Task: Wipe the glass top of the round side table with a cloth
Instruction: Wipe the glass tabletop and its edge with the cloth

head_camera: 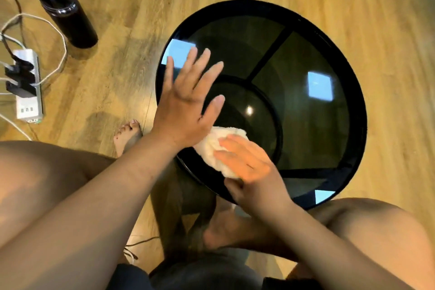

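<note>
A round side table (357,106) with a black rim and a dark glass top stands on the wooden floor in front of me. A crumpled white cloth (211,146) lies on the glass near the table's front left edge. My right hand (251,167) presses on the cloth with straight fingers laid over it and the thumb at its near edge. My left hand (186,101) is spread flat with fingers straight above the left part of the glass, just beyond the cloth; whether it touches the glass I cannot tell.
A black bottle with a metal lid (63,9) stands on the floor at the far left. A white power strip (27,85) with plugs and cables lies left of it. My bare knees and feet are close to the table's front.
</note>
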Available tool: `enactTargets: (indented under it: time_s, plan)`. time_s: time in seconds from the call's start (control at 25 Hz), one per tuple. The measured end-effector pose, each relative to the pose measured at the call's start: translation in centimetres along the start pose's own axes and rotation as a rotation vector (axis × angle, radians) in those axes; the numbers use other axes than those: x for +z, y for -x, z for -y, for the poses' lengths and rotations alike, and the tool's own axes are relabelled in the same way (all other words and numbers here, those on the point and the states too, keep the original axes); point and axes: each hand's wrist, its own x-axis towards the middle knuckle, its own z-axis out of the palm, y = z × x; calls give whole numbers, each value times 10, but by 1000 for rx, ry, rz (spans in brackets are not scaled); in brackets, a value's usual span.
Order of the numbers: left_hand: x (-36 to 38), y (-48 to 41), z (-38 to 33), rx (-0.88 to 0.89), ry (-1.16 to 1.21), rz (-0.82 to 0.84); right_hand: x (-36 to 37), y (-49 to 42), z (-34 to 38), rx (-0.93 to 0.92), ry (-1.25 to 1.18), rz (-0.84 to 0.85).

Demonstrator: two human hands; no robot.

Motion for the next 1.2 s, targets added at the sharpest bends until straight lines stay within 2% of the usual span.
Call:
enactTargets:
  time_s: [0.08, 0.16, 0.24, 0.36, 0.44, 0.52, 0.56, 0.6, 0.68, 0.72, 0.76, 0.84, 0.92, 1.0, 1.04, 1.2]
  plan:
    - [8, -7, -4, -2, -266, 222, -38, 36, -67, 169, 105, -22]
    - [20, -4, 0, -46, -475, 421, -73, 48, -128, 439, 159, -68]
    - [24, -3, 3, -54, -511, 479, -85, 33, -166, 652, 187, -134]
    - [24, -4, 3, -46, -516, 476, -81, -18, -183, 907, 155, -293]
    - [25, -6, 2, -50, -530, 517, -68, -56, -167, 888, 129, -351]
    - [21, -6, 0, -63, -493, 561, -46, -89, -124, 686, 76, -303]
    - [16, -7, 0, -92, -391, 546, -32, -100, -97, 542, 35, -266]
    - [9, -9, -1, -164, -197, 467, -17, -103, -67, 416, -8, -221]
    - [-9, -11, -1, -365, 216, 114, 4, -84, -14, 217, -35, -105]
    - [-15, -9, 0, -440, 272, -68, 8, -64, 2, 122, -24, -30]
    - [-18, -6, 2, -505, 266, -173, 8, -39, 10, 31, -28, 49]
    - [-15, 1, 3, -633, 329, -171, -2, 14, 2, -105, -61, 174]
    - [-5, 8, 3, -678, 390, -108, -20, 52, -33, -184, -36, 188]
    - [0, 11, 5, -615, 329, -73, -42, 71, -81, -120, 16, 110]
    - [1, 11, 7, -589, 318, -72, -53, 74, -103, -25, 42, 66]
    - [3, 9, 13, -637, 463, -132, -65, 18, -142, 575, 77, -212]
